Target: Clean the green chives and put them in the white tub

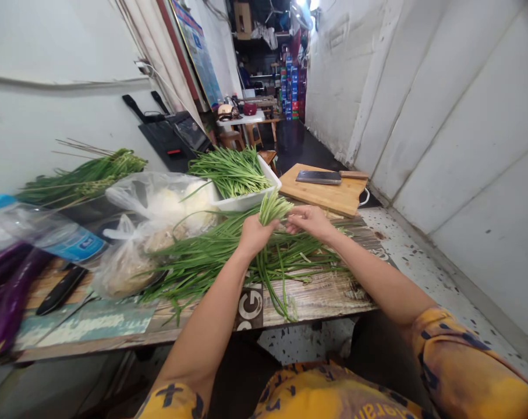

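My left hand [255, 235] is wrapped round a bunch of garlic chives [272, 208], pale stem ends pointing up and away. Close beside those stems, my right hand [309, 222] has its fingertips pinched together; what is between them is too small to make out. Under both hands a loose pile of garlic chives [211, 250] spreads over the wood-patterned table [320, 299], some strands reaching toward the front edge. Just beyond my hands stands a white tray [246, 202] heaped with more chives [231, 171], laid lengthwise.
A cleaver [318, 177] lies on a wooden cutting board [325, 192] at the back right. Leftward are plastic bags [128, 262], a large plastic bottle [58, 230], purple eggplants [17, 291], a black-handled knife [61, 290] and another bundle of greens [89, 174]. A white wall [456, 116] runs along the right.
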Motion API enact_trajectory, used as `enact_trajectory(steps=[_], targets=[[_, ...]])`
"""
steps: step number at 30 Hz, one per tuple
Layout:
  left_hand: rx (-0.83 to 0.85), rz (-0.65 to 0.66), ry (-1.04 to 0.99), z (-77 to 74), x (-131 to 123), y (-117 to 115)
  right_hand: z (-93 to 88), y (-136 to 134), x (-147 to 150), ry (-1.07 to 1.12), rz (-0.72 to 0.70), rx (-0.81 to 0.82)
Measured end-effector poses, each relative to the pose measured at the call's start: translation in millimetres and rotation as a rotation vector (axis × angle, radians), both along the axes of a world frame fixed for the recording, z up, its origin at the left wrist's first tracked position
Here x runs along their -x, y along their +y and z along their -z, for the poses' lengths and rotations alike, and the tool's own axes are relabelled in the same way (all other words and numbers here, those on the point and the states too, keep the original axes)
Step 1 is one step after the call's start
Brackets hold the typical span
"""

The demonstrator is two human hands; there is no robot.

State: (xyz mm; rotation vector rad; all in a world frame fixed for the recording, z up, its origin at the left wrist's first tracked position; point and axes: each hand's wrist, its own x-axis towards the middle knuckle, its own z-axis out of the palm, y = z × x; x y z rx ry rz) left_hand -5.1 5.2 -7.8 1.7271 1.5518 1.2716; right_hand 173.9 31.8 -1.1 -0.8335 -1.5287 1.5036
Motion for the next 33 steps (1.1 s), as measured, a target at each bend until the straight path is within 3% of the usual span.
enact_trajectory(steps=[9,12,15,17,19,21,23,25,29,33], targets=[[0.073,0.053,-0.078,-1.3,4,1,-1.4,-2,-11,-0.239,-0.011,-0.296],[0.097,0.057,-0.089,-1.8,4,1,2.0,5,-13,-0.322,0.098,-0.321],[0.098,0.053,-0.133,-2.9,3,0,3.7,10,-16,-0.314,0.245,-0.154],[0.091,0.053,-0.147,-3.9,2,0,3.4,11,-17,-0.292,0.198,0.024],[0.075,0.037,-0.136,-4.9,2,0,3.2,10,-19,-0.389,0.147,0.053],[0.026,-0.045,-0.128,-6.0,4,1,4.9,13,-20,-0.599,0.223,-0.136],[-0.036,-0.154,-0.137,-7.0,7,2,9.5,21,-21,-0.797,0.333,-0.426],[-0.077,-0.210,-0.160,-7.9,10,3,16.7,35,-18,-0.916,0.345,-0.632],[-0.121,-0.216,-0.174,-8.2,12,3,29.0,70,-2,-1.015,0.297,-0.767],[-0.089,-0.233,-0.145,-7.2,12,3,22.1,86,9,-1.128,0.301,-0.798]])
